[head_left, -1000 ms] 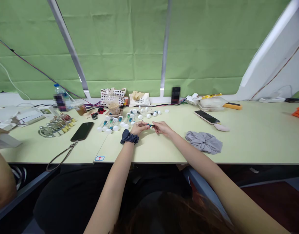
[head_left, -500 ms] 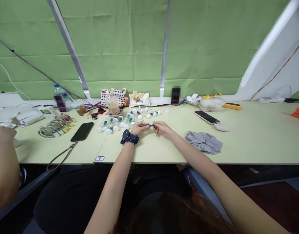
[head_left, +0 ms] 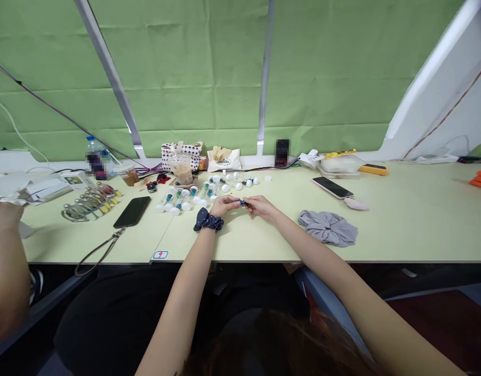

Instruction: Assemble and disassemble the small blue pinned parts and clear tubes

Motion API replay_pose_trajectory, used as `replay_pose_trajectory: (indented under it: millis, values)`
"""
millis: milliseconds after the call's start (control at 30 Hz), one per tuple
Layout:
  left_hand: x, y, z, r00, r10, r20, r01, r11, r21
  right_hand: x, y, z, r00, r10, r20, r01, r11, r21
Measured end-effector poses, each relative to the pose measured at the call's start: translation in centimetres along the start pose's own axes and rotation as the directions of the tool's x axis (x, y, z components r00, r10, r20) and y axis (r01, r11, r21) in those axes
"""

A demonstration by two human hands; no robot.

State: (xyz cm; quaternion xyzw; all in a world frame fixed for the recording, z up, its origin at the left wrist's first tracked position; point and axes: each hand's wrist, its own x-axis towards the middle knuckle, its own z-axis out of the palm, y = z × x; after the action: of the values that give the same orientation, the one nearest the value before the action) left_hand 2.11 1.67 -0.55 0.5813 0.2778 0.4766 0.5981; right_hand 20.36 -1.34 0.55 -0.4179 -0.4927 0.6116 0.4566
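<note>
My left hand (head_left: pixel 223 205), with a dark dotted scrunchie (head_left: pixel 208 221) on its wrist, pinches a small blue piece (head_left: pixel 242 202) in its fingertips. From the other side, my right hand (head_left: pixel 261 207) pinches a small dark piece against it. Both are too small to name, and fingers cover part of them. Just beyond and left of my hands lie several clear vials (head_left: pixel 193 194) with white caps, some with blue or green pieces inside. A grey bow-shaped cloth (head_left: pixel 328 228) lies beside my right forearm.
To the left are a black phone (head_left: pixel 132 212) with a strap and a rack of glass pieces (head_left: pixel 89 203). An iced drink cup (head_left: pixel 182 171) stands behind the vials. Another phone (head_left: pixel 332 188) lies right, near a plastic box (head_left: pixel 340 165). Another person's arm (head_left: pixel 7 271) shows at far left.
My fingertips have come slightly closer together, with my right hand nearer the left. The blue and dark pieces show less length between them. The things on the table stay put.
</note>
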Motion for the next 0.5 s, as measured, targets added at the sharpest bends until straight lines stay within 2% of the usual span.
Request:
replay_pose_trajectory:
  millis: [300, 500]
  values:
    - [-0.22, 0.31, 0.33, 0.999, -0.03, -0.017, 0.03, 0.999, -0.012, -0.71, -0.49, 0.12, 0.999, 0.003, -0.039, -0.006, 0.996, -0.086]
    - [-0.33, 0.38, 0.24, 0.999, -0.052, -0.002, 0.052, 0.999, -0.006, -0.8, -0.56, -0.01, 0.996, -0.072, -0.046, 0.064, 0.985, -0.161]
